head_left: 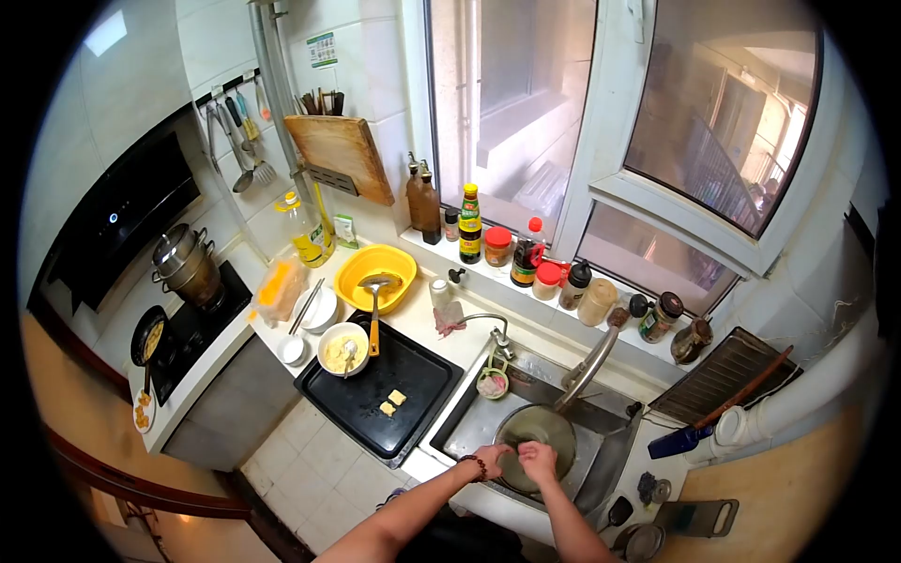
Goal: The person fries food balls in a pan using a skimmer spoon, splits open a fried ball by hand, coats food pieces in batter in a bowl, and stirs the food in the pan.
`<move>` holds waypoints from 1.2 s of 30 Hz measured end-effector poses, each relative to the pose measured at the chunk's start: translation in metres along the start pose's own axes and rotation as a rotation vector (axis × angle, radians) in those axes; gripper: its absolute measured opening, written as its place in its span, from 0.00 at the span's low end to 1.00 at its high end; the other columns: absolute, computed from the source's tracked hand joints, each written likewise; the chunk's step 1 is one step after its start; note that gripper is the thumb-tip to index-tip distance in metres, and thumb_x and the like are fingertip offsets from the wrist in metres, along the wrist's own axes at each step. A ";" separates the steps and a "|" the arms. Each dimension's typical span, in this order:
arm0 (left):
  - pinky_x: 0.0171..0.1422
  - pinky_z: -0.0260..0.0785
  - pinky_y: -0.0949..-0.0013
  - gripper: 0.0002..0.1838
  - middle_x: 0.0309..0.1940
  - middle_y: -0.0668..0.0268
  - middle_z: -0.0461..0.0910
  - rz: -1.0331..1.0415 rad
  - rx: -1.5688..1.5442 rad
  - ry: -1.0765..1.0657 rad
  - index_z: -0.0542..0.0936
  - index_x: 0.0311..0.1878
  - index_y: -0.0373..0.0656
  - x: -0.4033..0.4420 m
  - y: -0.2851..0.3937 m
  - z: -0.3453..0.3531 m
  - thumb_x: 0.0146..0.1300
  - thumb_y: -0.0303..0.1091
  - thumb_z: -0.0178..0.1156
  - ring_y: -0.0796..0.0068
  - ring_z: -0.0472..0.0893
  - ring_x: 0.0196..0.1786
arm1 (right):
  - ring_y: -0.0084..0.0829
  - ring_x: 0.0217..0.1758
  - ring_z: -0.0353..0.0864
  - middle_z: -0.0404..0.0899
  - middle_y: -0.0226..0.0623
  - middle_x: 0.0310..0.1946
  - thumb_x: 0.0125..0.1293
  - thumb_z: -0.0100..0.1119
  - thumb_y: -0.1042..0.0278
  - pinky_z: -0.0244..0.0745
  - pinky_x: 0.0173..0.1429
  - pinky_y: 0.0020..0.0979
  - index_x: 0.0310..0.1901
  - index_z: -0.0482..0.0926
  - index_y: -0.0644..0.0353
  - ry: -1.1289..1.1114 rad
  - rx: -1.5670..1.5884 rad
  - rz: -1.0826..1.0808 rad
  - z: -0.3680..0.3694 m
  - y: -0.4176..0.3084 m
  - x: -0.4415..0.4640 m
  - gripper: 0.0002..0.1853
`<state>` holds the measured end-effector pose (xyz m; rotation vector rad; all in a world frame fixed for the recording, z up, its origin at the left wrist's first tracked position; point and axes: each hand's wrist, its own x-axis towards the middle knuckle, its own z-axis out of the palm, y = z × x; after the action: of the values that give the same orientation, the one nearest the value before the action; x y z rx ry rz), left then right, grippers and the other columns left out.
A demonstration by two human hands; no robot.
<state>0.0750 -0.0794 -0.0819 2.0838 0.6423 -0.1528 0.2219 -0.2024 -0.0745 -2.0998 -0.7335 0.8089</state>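
Both hands are over a round metal basin [552,422] of cloudy water in the sink [469,427]. My left hand [492,460], a beaded bracelet at its wrist, reaches over the basin's near left side with fingers curled. Close beside it, my right hand [538,461] is bent with its fingertips together. Whatever lies between the fingers is too small to make out. The faucet [589,368] points down at the basin's far edge. A small green-rimmed strainer [492,383] sits in the sink's far left corner.
Left of the sink, a black baking tray [361,408] carries two pale pieces and a bowl [343,351] of yellow mixture. Behind are a yellow basin [349,272] with a ladle [374,314]. Bottles and jars [497,246] line the sill. A frying pan [148,336] rests on the stove.
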 end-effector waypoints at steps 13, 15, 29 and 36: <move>0.60 0.76 0.61 0.25 0.48 0.55 0.85 0.036 -0.263 0.102 0.80 0.58 0.44 -0.062 -0.005 -0.054 0.64 0.49 0.67 0.56 0.85 0.52 | 0.41 0.60 0.84 0.84 0.51 0.54 0.49 0.75 0.70 0.77 0.63 0.40 0.65 0.77 0.61 -0.184 -0.345 -0.202 0.025 -0.028 0.004 0.37; 0.58 0.76 0.64 0.23 0.47 0.57 0.85 0.076 -0.336 0.180 0.81 0.58 0.44 -0.085 -0.024 -0.067 0.66 0.48 0.66 0.61 0.85 0.51 | 0.40 0.63 0.82 0.82 0.52 0.59 0.52 0.75 0.69 0.77 0.64 0.39 0.66 0.76 0.61 -0.317 -0.123 -0.091 0.038 -0.049 0.000 0.36; 0.45 0.76 0.74 0.17 0.44 0.68 0.86 -0.387 -0.931 0.864 0.81 0.58 0.45 -0.414 -0.228 -0.133 0.71 0.42 0.64 0.80 0.85 0.45 | 0.20 0.49 0.84 0.86 0.41 0.50 0.69 0.66 0.72 0.79 0.54 0.25 0.65 0.75 0.65 -1.082 -0.122 -0.477 0.324 -0.287 -0.126 0.25; 0.45 0.77 0.72 0.17 0.45 0.62 0.87 -0.558 -1.096 1.244 0.82 0.54 0.42 -0.547 -0.282 -0.113 0.71 0.43 0.65 0.77 0.87 0.42 | 0.23 0.52 0.83 0.85 0.42 0.52 0.70 0.64 0.72 0.78 0.58 0.26 0.66 0.73 0.66 -1.356 -0.250 -0.532 0.456 -0.362 -0.198 0.24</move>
<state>-0.5491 -0.0742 -0.0391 0.6923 1.5543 1.0320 -0.3237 0.0564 0.0418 -1.1482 -2.0299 1.8408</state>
